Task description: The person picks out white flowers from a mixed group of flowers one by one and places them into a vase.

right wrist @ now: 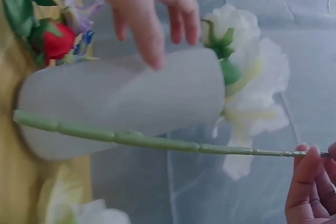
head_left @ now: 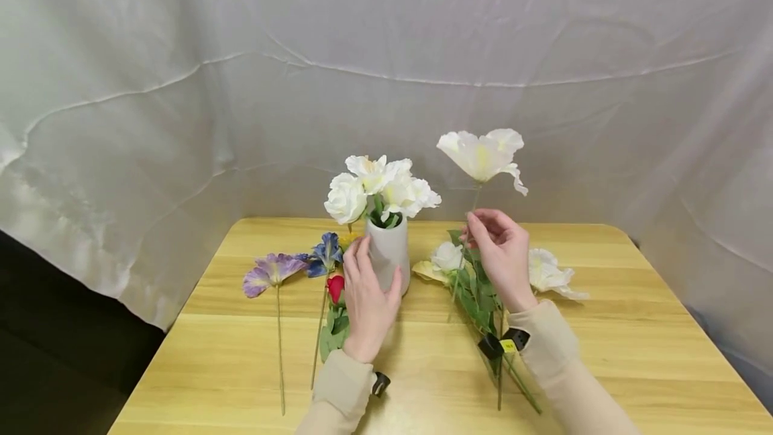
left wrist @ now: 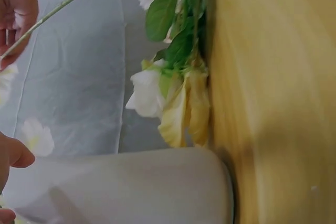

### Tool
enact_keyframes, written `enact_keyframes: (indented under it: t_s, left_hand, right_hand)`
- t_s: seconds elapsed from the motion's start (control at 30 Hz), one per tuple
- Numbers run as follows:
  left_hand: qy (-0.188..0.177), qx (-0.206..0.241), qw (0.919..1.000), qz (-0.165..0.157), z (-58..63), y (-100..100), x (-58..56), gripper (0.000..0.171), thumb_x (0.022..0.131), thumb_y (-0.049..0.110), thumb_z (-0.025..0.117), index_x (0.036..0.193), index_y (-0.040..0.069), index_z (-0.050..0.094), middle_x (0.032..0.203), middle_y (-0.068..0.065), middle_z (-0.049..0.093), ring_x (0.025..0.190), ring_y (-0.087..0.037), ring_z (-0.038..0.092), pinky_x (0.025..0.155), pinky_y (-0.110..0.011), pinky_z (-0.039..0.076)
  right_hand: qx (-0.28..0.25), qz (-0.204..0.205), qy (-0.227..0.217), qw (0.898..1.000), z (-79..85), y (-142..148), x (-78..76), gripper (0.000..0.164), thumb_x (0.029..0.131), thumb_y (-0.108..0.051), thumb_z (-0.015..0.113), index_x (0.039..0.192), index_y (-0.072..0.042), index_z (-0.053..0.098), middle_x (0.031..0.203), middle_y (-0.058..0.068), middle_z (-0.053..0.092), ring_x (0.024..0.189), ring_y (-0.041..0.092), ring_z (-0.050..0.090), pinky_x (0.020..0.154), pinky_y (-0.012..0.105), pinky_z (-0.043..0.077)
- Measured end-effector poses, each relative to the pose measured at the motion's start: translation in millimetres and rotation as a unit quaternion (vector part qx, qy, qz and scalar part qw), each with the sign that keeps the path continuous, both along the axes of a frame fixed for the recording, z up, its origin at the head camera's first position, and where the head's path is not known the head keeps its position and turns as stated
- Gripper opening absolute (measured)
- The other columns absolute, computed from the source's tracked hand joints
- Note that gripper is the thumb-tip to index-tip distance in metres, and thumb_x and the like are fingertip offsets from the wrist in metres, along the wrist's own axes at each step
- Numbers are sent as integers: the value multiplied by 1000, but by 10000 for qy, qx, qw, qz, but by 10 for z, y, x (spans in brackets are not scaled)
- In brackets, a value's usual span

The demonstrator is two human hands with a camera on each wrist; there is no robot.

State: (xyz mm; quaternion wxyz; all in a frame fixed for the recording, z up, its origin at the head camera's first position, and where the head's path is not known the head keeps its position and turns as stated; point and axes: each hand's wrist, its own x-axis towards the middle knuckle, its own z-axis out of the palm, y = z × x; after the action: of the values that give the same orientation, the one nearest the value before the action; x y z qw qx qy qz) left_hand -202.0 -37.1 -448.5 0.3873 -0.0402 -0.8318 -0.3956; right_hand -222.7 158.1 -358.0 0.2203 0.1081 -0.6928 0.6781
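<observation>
A white vase stands on the table with several white flowers in its mouth. My left hand is at the vase's left side, fingers loosely spread and thumb in front of it; whether they touch it is unclear. To the right, my right hand pinches the thin stem of a white flower between thumb and fingertips, bloom upward. The lower end of its green stem hangs free, crossing in front of the vase in the right wrist view.
Left of the vase lie a purple flower, a blue flower and a red rose. On the right, a white rose, green leaves and another white flower lie on the wooden table. A grey curtain hangs behind.
</observation>
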Motion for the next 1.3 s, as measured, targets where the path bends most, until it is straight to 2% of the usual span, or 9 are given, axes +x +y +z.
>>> enact_keyframes:
  t_s: [0.2, 0.4, 0.57, 0.67, 0.87, 0.97, 1.07, 1.23, 1.3]
  left_hand:
    - [-92, 146, 9996, -205, 37, -54, -60, 78, 89, 22, 75, 151, 0, 34, 152, -25, 40, 128, -44, 56, 101, -58, 53]
    - [-454, 165, 9985, -247, 28, -77, -80, 77, 92, 27, 71, 153, -1, 33, 152, -24, 46, 131, -42, 55, 104, -57, 51]
    - [-492, 180, 9982, -285, 10, -95, -101, 76, 93, 28, 71, 153, -1, 35, 151, -24, 49, 131, -41, 56, 104, -56, 51]
    - [-420, 125, 9987, -245, 6, -89, -106, 75, 93, 28, 71, 152, -2, 36, 149, -24, 50, 130, -41, 56, 104, -56, 52]
    - [-286, -82, 9995, -123, -4, -47, -103, 72, 92, 28, 72, 149, -1, 38, 144, -24, 53, 123, -41, 60, 100, -56, 54]
    - [-252, -149, 9995, -79, 1, -41, -106, 72, 92, 29, 73, 148, 0, 39, 142, -24, 54, 121, -41, 61, 97, -56, 55]
    - [-262, -160, 9995, -49, 6, -41, -109, 73, 91, 28, 73, 149, 0, 38, 142, -24, 54, 120, -40, 61, 97, -56, 55]
    - [-252, -148, 9996, -58, 3, -47, -115, 73, 91, 27, 74, 149, 1, 38, 142, -23, 54, 120, -40, 61, 97, -56, 55]
    - [-240, -148, 9996, -72, 2, -48, -118, 74, 90, 27, 74, 149, 1, 38, 142, -23, 54, 120, -40, 61, 97, -56, 55]
  right_hand:
    - [-350, 13, 832, 9959, 188, -219, -65, 4, 96, -3, 65, 94, -2, 69, 75, -2, 72, 64, 6, 67, 59, 19, 57]
    - [-924, 162, 1736, 9803, 327, -386, -107, 17, 96, -2, 64, 94, 15, 63, 77, -1, 73, 67, 9, 69, 61, 18, 58]
    - [-1273, 156, 2370, 9630, 415, -477, -117, 8, 96, 2, 62, 94, 5, 69, 81, -2, 75, 70, 10, 70, 63, 20, 59]
    - [-1576, 126, 2589, 9529, 464, -522, -118, 14, 95, 5, 61, 96, -3, 71, 83, -1, 76, 71, 11, 71, 64, 21, 59]
    - [-2132, -34, 2861, 9342, 568, -600, -119, 18, 95, 6, 60, 97, -7, 73, 83, 1, 77, 73, 12, 73, 64, 23, 60]
    - [-2202, -104, 3024, 9273, 606, -643, -128, 19, 95, 7, 60, 97, -7, 73, 83, 2, 76, 74, 13, 73, 65, 25, 61]
    - [-2147, -63, 3136, 9249, 615, -691, -139, 19, 94, 9, 60, 97, -5, 72, 85, 2, 76, 75, 13, 73, 66, 25, 61]
    - [-1790, 23, 3161, 9317, 584, -757, -145, 21, 94, 10, 58, 99, -6, 71, 87, -1, 76, 78, 11, 73, 69, 24, 61]
    - [-1663, 4, 3193, 9330, 573, -771, -150, 17, 94, 9, 59, 99, -2, 70, 88, -2, 76, 79, 11, 73, 70, 24, 61]
